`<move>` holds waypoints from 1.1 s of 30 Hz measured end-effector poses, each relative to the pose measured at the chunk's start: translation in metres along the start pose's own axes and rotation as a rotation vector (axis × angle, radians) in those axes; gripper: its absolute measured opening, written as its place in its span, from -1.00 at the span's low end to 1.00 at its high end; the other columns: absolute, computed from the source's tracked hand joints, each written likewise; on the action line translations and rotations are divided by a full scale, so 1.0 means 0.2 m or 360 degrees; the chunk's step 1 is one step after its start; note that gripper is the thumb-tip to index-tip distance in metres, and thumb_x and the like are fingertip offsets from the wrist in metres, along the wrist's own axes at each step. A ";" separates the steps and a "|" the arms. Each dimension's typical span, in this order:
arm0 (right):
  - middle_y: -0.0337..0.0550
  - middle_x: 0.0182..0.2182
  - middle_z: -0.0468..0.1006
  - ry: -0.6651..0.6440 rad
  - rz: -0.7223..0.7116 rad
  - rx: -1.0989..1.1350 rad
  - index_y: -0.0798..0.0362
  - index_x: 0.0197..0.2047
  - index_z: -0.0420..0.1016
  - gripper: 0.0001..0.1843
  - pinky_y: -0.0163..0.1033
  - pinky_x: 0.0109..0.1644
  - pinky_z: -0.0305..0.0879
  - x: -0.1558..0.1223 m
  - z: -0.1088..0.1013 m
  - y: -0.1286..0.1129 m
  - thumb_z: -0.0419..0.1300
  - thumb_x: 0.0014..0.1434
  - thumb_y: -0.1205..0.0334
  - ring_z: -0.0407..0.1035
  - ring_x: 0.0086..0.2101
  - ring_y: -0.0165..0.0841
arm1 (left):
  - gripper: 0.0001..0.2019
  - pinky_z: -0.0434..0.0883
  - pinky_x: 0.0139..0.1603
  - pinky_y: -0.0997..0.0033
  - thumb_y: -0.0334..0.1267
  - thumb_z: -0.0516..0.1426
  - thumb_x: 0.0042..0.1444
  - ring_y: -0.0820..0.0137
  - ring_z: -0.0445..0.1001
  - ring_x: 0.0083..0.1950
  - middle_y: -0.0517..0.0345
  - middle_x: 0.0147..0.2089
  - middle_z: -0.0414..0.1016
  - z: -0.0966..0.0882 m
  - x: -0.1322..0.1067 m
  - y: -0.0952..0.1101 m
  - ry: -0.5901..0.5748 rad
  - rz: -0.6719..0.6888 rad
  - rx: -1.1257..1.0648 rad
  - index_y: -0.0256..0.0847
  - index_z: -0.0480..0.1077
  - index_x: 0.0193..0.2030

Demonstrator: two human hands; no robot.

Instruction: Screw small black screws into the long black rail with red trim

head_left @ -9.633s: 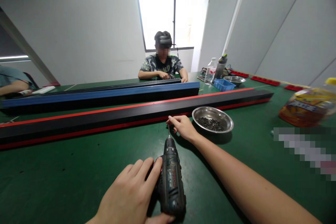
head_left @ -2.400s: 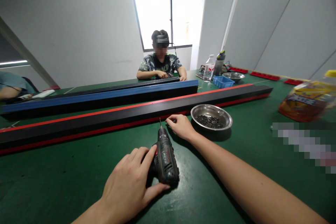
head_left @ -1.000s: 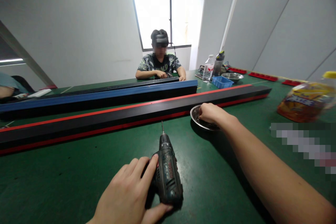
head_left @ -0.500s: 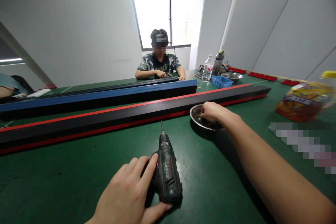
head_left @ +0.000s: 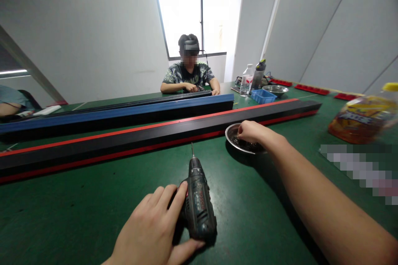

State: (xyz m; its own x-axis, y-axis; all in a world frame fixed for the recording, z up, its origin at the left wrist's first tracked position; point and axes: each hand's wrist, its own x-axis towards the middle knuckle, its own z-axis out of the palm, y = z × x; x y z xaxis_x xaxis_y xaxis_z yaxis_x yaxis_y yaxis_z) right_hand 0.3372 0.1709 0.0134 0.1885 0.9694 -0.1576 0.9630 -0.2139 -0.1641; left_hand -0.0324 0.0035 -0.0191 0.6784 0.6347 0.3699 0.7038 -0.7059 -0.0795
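My left hand (head_left: 155, 219) is wrapped round the handle of a black cordless drill (head_left: 199, 207), which lies on its side on the green table with its bit pointing away from me. The bit's tip comes close to the near side of a long black bar with red edges (head_left: 149, 129). Over a shallow metal bowl (head_left: 231, 140) of small dark pieces, my right hand (head_left: 250, 131) reaches in with its fingers closed together. The fingertips are down in the bowl, and what they hold, if anything, is hidden.
Beyond the bar lies a long blue-and-black bar (head_left: 155, 107). A person (head_left: 189, 74) sits working across the table. At the back right stand a clear bottle (head_left: 246, 80), a blue basket (head_left: 263, 97) and another metal bowl (head_left: 276, 90). A large drink bottle (head_left: 360, 120) stands at right.
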 end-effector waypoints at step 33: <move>-0.06 -0.30 0.75 0.0172 -0.0576 0.1403 0.17 -0.14 0.76 -0.78 -0.34 -0.38 0.34 -0.11 0.42 -0.52 0.27 0.34 0.27 0.49 -0.53 -0.41 | -0.05 0.54 -0.15 0.15 0.47 0.26 0.05 0.13 0.60 -0.13 -0.11 0.03 0.63 -0.02 0.03 0.03 0.0029 0.0122 0.0101 -0.34 0.41 0.30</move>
State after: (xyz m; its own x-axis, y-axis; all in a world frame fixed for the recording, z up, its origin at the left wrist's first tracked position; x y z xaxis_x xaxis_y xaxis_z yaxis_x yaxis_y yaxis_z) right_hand 0.2176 0.1616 -0.0487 -0.0329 0.9910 0.1301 0.4834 0.1297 -0.8657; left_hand -0.0249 0.0015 -0.0132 0.7272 0.5735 0.3773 0.6624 -0.7304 -0.1666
